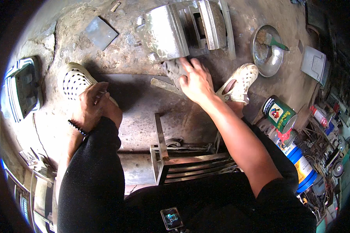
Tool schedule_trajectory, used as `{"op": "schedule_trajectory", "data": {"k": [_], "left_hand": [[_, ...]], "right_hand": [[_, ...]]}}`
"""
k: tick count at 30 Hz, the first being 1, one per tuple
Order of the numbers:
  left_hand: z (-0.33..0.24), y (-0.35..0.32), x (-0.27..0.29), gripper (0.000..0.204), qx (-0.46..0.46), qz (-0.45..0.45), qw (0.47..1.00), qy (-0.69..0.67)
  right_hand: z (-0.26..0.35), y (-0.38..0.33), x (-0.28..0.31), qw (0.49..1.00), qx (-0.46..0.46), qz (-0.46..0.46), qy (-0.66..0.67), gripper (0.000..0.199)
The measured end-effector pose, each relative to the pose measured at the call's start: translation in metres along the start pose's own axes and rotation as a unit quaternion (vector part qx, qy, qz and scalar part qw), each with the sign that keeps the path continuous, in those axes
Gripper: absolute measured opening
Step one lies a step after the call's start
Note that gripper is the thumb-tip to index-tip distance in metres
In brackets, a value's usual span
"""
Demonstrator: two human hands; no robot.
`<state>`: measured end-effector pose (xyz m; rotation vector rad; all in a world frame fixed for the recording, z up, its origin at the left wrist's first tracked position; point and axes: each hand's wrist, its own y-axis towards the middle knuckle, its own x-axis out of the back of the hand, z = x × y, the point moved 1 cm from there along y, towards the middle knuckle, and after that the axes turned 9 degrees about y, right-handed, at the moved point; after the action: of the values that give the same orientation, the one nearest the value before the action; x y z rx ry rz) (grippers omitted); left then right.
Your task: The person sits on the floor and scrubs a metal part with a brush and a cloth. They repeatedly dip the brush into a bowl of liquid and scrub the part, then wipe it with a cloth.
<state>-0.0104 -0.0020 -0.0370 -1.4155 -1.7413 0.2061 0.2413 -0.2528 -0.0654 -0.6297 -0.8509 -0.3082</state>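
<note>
My right hand [196, 79] is closed on a crumpled grey rag [175, 70], which lies against the near edge of a ribbed metal casting [165, 33]. The casting has a shiny curved left part and a dark rectangular opening at its right. My left hand [90, 103], a beaded bracelet at its wrist, rests beside my left ankle, next to a cream clog [76, 79]. Its fingers are curled, with nothing visible in them. A flat metal strip [165, 86] lies on the floor just below the rag.
A square metal plate [101, 33] lies at the far left. To the right stands a metal bowl [274, 60] with a green-handled brush [278, 44] in it. Nearer are a green can [280, 113] and a blue-and-white bucket [302, 171]. Below my knees stands a slatted metal frame [198, 159].
</note>
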Motion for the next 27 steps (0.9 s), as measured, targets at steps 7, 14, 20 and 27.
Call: {"op": "schedule_trajectory", "data": {"k": [7,14,20,27], "left_hand": [[0.002,-0.001,0.002,0.036,0.022,0.015,1.0,-0.016],[-0.001,0.003,-0.002,0.032,0.014,-0.012,1.0,0.002],[-0.001,0.007,-0.005,0.032,0.009,-0.018,1.0,0.021],[0.0,0.005,-0.001,0.032,-0.01,-0.012,0.999,0.036]], "right_hand": [[-0.001,0.004,-0.002,0.999,-0.049,0.016,-0.014,0.065],[0.014,0.016,-0.003,0.984,-0.124,0.126,-0.003,0.061],[0.018,0.016,0.015,0.958,-0.174,0.228,0.028,0.087],[0.02,-0.007,0.026,0.978,-0.119,0.169,0.003,0.068]]}}
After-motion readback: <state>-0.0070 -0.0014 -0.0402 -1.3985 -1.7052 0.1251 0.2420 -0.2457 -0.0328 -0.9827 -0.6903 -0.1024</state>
